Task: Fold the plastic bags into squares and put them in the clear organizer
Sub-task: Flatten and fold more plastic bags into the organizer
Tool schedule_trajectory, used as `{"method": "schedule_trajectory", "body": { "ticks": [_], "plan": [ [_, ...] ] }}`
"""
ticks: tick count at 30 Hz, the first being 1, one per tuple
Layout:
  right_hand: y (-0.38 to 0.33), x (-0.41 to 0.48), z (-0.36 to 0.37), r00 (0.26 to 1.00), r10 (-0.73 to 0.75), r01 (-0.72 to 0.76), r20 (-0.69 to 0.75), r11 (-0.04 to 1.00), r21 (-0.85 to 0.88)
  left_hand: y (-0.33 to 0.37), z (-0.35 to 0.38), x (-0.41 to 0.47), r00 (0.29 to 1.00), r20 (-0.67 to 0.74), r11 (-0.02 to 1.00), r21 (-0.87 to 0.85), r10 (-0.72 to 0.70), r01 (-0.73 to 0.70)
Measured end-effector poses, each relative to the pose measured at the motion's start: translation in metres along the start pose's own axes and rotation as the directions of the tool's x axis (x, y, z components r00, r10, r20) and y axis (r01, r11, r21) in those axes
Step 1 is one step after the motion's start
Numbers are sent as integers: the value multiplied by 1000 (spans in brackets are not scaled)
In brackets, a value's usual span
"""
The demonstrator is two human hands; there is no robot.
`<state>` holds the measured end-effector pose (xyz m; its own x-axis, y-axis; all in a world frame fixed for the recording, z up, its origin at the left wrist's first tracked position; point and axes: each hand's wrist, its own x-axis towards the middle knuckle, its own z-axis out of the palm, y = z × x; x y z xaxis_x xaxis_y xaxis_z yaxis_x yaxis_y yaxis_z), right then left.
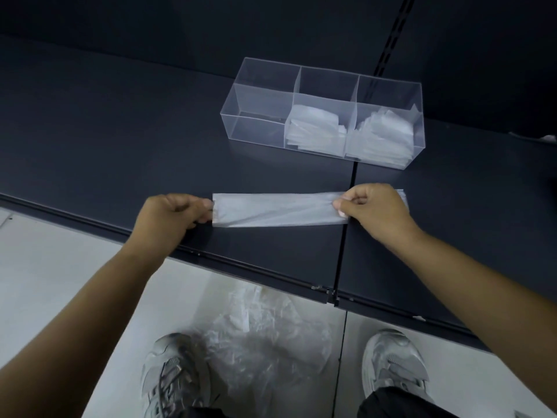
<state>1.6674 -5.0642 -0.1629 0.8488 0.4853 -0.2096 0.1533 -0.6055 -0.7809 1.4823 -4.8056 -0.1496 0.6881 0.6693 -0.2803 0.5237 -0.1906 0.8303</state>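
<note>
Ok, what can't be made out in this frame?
Head view:
- Right end of the folded bag strip: under the right hand.
- Number of squares in the clear organizer: translucent stacks blur together.
- Floor pile of loose bags: blurred, uncountable.
- At the right edge, a white object: cut off.

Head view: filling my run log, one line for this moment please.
bag strip flat on shelf | left hand pinches left end | right hand pinches near right end | organizer left compartment empty

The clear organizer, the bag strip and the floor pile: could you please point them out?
clear organizer point(253, 131), head view, front wall, empty left compartment.
bag strip point(271, 211), head view, middle of its span.
floor pile point(265, 336), head view, centre of the heap.
</note>
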Motion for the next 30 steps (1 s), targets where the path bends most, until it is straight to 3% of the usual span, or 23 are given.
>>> {"method": "schedule_trajectory", "body": {
  "ticks": [2, 4, 6, 7, 9, 10, 14, 16, 17, 19, 21, 22, 27, 30],
  "plan": [
    [-3, 5, 0, 1000, 12, -13, -17, 999, -44, -3, 5, -3, 985, -151, 979, 197, 81, -50],
    [-5, 7, 1, 1000, 19, -20, -8, 996, -92, 4, 18, -15, 882, -239, 823, 515, 406, -240],
    [-9, 10, 2, 1000, 26, -26, 0, 992, -121, 11, 41, -31, 748, -39, 610, 609, 662, -508],
    [-10, 11, 2, 1000, 30, -30, -4, 991, -132, 11, 56, -38, 713, 111, 531, 591, 692, -608],
    [-12, 13, 3, 999, 38, -42, -24, 987, -155, 9, 78, -49, 745, 373, 480, 588, 553, -651],
    [-12, 13, 4, 998, 44, -49, -35, 984, -168, 6, 84, -50, 766, 430, 444, 635, 478, -632],
    [-18, 7, 8, 982, 13, -59, -187, 967, -247, -10, 91, -50, 821, 429, 339, 761, 377, -553],
    [-27, -2, 14, 925, -239, 124, -294, 924, -362, -9, 92, -52, 831, 425, 346, 766, 359, -542],
    [-32, -7, 20, 885, -384, 267, -263, 881, -390, -8, 93, -53, 835, 421, 350, 769, 353, -535],
    [-41, -22, 40, 839, -544, 505, -1, 778, -373, -8, 94, -53, 839, 422, 348, 773, 343, -531],
    [-38, -37, 61, 811, -478, 582, 337, 717, -384, -11, 94, -52, 840, 435, 329, 781, 325, -531],
    [-32, -39, 67, 806, -415, 582, 422, 685, -438, -12, 94, -52, 837, 435, 322, 782, 333, -534],
    [11, -28, 30, 878, -268, 476, 397, 574, -666, -12, 89, -53, 840, 424, 331, 782, 338, -528],
    [37, -25, -4, 920, -215, 390, 328, 595, -703, -13, 86, -53, 838, 421, 333, 780, 347, -530]
  ]
}}
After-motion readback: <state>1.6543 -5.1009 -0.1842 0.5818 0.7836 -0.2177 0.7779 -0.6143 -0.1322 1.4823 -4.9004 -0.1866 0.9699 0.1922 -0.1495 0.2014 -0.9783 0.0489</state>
